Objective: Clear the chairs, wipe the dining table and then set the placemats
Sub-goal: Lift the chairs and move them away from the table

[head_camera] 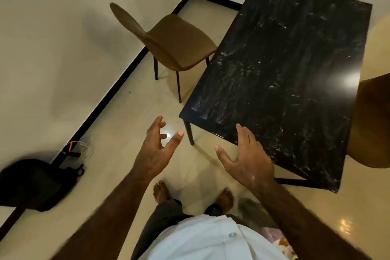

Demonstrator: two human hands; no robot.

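Black marbled table [280, 74], brown chair [175, 44] beside

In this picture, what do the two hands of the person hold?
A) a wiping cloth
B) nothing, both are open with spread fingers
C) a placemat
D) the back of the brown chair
B: the left hand and the right hand both show spread, empty fingers in the air near the corner of the black table; neither grips anything.
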